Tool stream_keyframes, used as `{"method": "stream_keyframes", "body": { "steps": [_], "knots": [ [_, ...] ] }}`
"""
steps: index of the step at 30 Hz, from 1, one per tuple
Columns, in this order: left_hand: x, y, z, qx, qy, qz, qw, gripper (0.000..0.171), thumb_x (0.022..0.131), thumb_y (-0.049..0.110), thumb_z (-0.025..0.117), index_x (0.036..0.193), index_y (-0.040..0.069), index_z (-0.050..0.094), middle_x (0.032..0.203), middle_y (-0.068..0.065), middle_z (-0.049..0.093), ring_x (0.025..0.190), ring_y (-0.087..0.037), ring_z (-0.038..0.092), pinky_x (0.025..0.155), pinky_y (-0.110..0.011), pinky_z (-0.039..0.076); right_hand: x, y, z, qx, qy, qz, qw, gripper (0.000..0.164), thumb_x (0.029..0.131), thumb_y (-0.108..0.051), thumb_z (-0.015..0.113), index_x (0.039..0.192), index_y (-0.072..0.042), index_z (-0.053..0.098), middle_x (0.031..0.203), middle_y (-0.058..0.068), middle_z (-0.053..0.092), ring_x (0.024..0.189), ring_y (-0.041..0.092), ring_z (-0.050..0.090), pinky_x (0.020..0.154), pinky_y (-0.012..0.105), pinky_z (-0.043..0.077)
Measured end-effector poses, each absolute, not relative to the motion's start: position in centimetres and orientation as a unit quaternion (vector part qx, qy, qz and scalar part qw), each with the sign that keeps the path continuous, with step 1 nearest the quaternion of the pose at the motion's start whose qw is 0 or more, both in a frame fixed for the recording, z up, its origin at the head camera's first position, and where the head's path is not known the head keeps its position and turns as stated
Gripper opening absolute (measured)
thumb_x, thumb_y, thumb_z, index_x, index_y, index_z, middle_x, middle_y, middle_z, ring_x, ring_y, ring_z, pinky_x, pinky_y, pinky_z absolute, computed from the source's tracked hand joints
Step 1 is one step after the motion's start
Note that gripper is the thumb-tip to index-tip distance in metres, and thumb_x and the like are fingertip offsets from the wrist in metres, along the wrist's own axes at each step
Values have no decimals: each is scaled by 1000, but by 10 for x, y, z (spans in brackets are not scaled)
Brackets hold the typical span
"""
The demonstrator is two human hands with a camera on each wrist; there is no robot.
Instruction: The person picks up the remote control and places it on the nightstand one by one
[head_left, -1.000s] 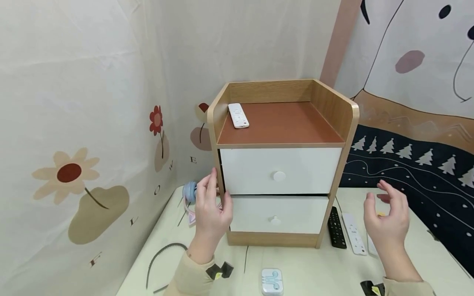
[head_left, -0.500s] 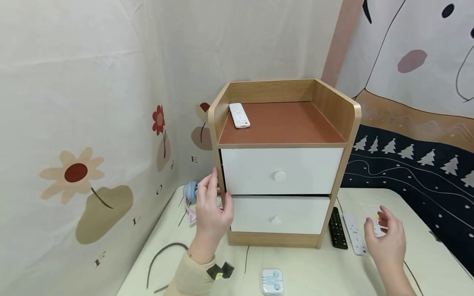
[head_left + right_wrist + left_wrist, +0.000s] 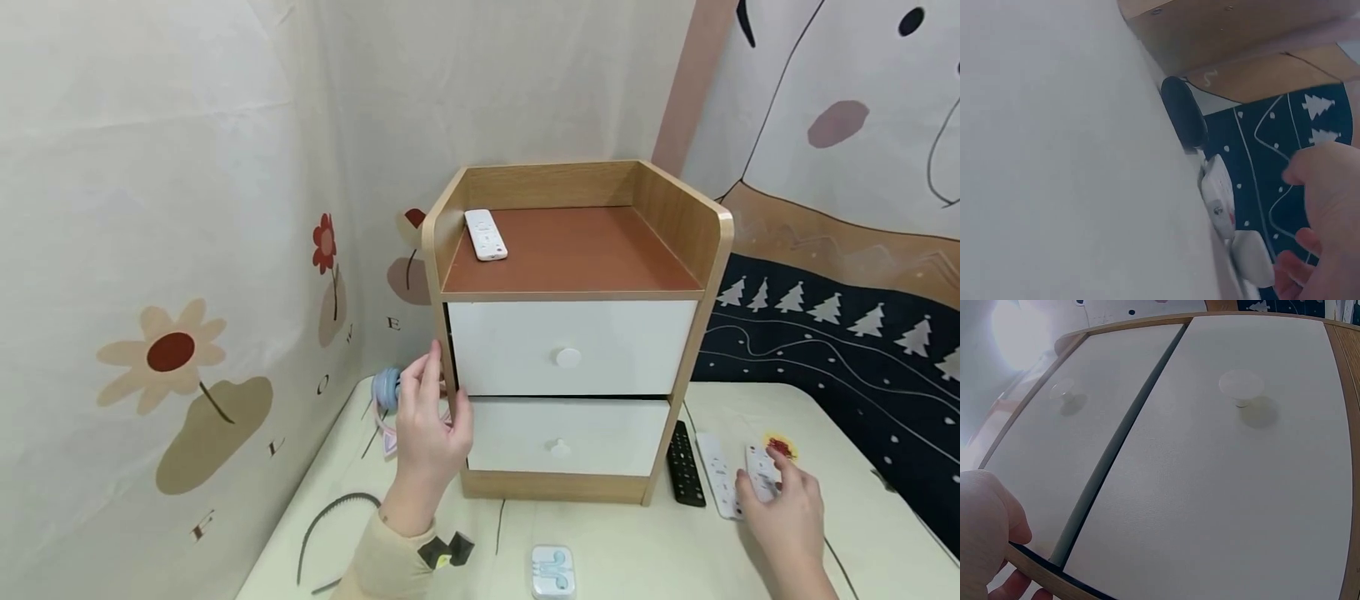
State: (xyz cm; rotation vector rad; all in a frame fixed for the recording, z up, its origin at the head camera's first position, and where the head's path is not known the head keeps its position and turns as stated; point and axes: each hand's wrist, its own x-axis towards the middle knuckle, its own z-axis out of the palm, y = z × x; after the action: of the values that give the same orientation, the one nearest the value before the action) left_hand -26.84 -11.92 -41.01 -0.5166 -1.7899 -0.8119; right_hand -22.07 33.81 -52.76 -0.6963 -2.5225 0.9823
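Observation:
My left hand (image 3: 431, 429) holds the left side panel of a small wooden cabinet (image 3: 555, 486). In the left wrist view its thumb lies at the front edge and the fingertips show behind the panel. The cabinet has two white drawers with round knobs. My right hand (image 3: 787, 508) is over the table on the right, thumb and fingers apart, around the near end of a white remote control (image 3: 761, 471). In the right wrist view, fingertips come right beside this remote. Left of it lie a longer white remote (image 3: 718, 475) and a black remote (image 3: 685, 465).
Another white remote (image 3: 486, 235) lies on the cabinet's brown top. Boxed earphones (image 3: 552, 571) sit in front of the cabinet. Blue and pink headphones (image 3: 386, 390) and a dark cable (image 3: 318, 521) are at left. A red and yellow round item (image 3: 782, 445) lies beyond the right hand.
My right hand has come down toward the table, reaching the rightmost white remote. The left hand keeps its place on the cabinet's side.

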Motion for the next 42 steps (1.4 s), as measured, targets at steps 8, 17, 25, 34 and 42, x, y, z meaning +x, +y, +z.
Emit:
{"method": "stream_keyframes", "body": {
  "steps": [8,17,25,34,42],
  "knots": [
    [-267,-119,-409,-216,-752,-336,525,74,89,-5,69,160,-7,49,132,-29,60,99,-34,66,75,-45,64,-221,343,-537,-268,-900,321,121,80,102,-28,64,169,2,32,163,49,26,149,67,31,122,81,31],
    [-267,-118,-408,-220,-751,-332,527,75,88,-5,70,161,-7,49,132,-29,61,101,-33,66,74,-43,64,-220,347,-541,-287,-909,290,92,78,98,-26,66,163,7,37,156,52,29,141,69,36,119,81,37],
    [-266,-118,-408,-219,-757,-341,513,72,90,-4,68,160,-8,48,133,-30,59,101,-35,66,77,-48,66,-215,351,-540,-294,-915,269,69,77,96,-28,65,157,10,39,146,52,35,131,69,43,108,77,45],
    [-265,-120,-407,-220,-751,-330,527,77,88,-6,71,161,-7,48,132,-29,60,98,-32,66,74,-40,64,-215,350,-541,-293,-918,258,69,71,97,-27,65,153,11,43,138,50,42,125,65,51,100,74,50],
    [-266,-120,-409,-219,-754,-332,523,74,90,-4,69,161,-7,48,132,-29,60,94,-29,66,76,-33,63,-217,349,-541,-302,-913,260,84,69,98,-28,65,151,11,46,135,46,49,118,60,55,93,69,53]
  ]
}}
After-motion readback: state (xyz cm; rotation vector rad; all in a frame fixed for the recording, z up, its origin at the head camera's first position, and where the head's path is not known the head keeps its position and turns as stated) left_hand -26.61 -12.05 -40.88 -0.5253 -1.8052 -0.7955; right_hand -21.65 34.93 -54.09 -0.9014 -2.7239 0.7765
